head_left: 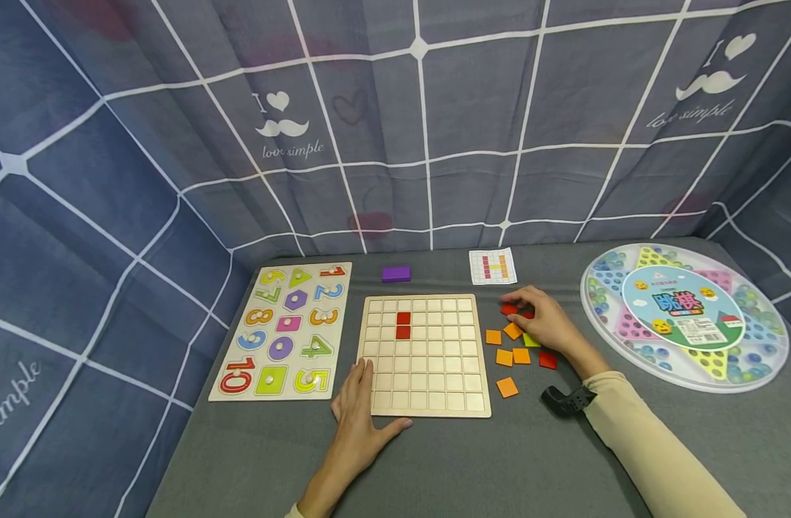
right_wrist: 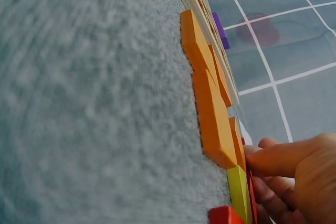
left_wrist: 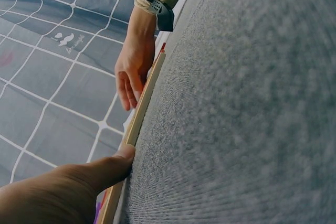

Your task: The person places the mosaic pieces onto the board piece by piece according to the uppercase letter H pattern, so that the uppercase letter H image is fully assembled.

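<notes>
A square wooden grid board (head_left: 427, 369) lies on the grey cloth, with two red tiles (head_left: 403, 325) one above the other in its upper left part. My left hand (head_left: 356, 421) rests at the board's lower left corner, fingers straight along the left side and thumb (left_wrist: 124, 156) by the near edge. Right of the board, my right hand (head_left: 543, 316) reaches over loose tiles. Its thumb and index finger are at opposite edges of a red tile (head_left: 508, 309); another red tile is partly hidden below the hand. Several orange tiles (head_left: 504, 357) and a yellow-green tile (head_left: 531, 341) lie close by.
Behind the board are a purple block (head_left: 396, 274) and a pattern card (head_left: 492, 267). A number-and-shape puzzle board (head_left: 280, 331) is on the left, a round Chinese checkers set (head_left: 683, 316) on the right. Another red tile (head_left: 548, 360) lies near the right wrist. Grid-patterned curtains enclose the table.
</notes>
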Motion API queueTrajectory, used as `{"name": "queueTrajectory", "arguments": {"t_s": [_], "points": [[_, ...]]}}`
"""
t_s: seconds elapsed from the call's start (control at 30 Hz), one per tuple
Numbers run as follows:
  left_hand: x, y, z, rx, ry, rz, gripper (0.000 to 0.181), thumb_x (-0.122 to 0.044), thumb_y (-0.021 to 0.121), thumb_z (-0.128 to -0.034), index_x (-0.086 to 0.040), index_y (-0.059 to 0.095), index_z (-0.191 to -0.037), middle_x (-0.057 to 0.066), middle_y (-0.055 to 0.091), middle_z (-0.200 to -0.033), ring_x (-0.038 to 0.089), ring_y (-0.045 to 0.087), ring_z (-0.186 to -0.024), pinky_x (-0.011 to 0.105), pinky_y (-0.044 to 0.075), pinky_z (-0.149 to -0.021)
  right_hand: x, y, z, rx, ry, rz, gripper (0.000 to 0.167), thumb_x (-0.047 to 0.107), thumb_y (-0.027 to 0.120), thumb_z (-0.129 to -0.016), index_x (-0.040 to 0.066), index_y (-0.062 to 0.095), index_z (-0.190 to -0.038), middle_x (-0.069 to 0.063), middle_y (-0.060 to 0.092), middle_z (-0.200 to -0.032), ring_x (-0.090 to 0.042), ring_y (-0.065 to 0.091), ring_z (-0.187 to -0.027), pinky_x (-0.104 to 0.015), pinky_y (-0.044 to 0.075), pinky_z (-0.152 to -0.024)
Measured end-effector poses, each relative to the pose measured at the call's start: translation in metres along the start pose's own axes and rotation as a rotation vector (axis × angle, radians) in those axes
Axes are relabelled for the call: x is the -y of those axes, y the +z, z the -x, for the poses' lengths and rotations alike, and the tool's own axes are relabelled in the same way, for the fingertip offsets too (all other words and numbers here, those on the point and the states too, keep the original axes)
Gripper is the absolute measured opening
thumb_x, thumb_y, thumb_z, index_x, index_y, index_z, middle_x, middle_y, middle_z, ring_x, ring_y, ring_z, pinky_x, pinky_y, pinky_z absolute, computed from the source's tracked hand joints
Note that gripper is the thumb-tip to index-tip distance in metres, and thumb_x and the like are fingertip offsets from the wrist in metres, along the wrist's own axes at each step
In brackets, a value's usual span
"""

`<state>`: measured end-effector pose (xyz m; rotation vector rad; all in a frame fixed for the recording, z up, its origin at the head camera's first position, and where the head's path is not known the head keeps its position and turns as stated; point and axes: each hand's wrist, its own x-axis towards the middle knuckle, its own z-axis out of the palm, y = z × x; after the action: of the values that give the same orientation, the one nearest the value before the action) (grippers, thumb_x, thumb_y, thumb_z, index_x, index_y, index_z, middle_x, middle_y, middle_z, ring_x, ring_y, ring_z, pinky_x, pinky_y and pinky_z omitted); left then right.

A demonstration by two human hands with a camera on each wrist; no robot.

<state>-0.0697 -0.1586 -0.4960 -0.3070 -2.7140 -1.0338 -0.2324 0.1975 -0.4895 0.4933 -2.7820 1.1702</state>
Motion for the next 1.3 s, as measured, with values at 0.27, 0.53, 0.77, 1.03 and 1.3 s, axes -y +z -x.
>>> {"name": "queueTrajectory", "arguments": {"t_s": [0.27, 0.53, 0.77, 1.03, 1.3], "points": [[0.0004, -0.0003, 0.0004, -0.002, 0.004, -0.008, 0.113, -0.032, 0.091, -0.0645, 0.005, 0.029, -0.15, 0.027, 0.028, -0.154, 0.047, 0.023, -0.142, 0.059, 0.015, -0.099, 0.0046, -0.0006, 0.0019, -0.024, 0.037, 0.041, 0.033, 0.011, 0.074, -0.086, -0.001, 0.067, -0.116, -0.018, 0.06, -0.105, -0.03, 0.055, -0.093, -0.043, 0.044, -0.083], [0.0002, -0.0002, 0.0003, 0.0, -0.002, -0.008, 0.112, -0.032, 0.091, -0.0647, 0.005, 0.029, -0.15, 0.027, 0.028, -0.154, 0.047, 0.022, -0.143, 0.059, 0.015, -0.099, 0.0036, 0.0005, 0.0025, -0.015, 0.029, 0.037, 0.025, 0.008, 0.073, -0.086, 0.002, 0.071, -0.111, -0.016, 0.062, -0.102, -0.03, 0.057, -0.092, -0.042, 0.044, -0.082], [0.0002, 0.0001, 0.0001, -0.006, 0.007, -0.002, 0.113, -0.032, 0.092, -0.0643, 0.005, 0.029, -0.15, 0.028, 0.028, -0.154, 0.047, 0.023, -0.142, 0.059, 0.015, -0.099, 0.0004, 0.0029, 0.0028, -0.03, -0.005, 0.016, 0.026, 0.004, 0.072, -0.086, 0.002, 0.07, -0.111, -0.014, 0.063, -0.102, -0.027, 0.058, -0.092, -0.04, 0.046, -0.082], [0.0002, -0.0001, 0.0002, -0.006, 0.006, 0.008, 0.113, -0.031, 0.092, -0.0642, 0.005, 0.028, -0.15, 0.028, 0.028, -0.154, 0.047, 0.022, -0.142, 0.059, 0.014, -0.099, -0.0004, 0.0031, 0.0017, -0.014, -0.023, 0.035, 0.023, 0.007, 0.072, -0.088, 0.004, 0.071, -0.11, -0.011, 0.06, -0.101, -0.024, 0.055, -0.091, -0.04, 0.045, -0.081], [0.0004, -0.0003, 0.0003, -0.004, 0.003, 0.002, 0.112, -0.031, 0.092, -0.0645, 0.005, 0.029, -0.15, 0.028, 0.028, -0.154, 0.047, 0.022, -0.142, 0.059, 0.014, -0.099, -0.0012, 0.0041, 0.0021, -0.013, -0.043, 0.041, 0.024, 0.006, 0.072, -0.087, 0.007, 0.071, -0.111, -0.008, 0.062, -0.099, -0.02, 0.053, -0.088, -0.035, 0.043, -0.077]]}}
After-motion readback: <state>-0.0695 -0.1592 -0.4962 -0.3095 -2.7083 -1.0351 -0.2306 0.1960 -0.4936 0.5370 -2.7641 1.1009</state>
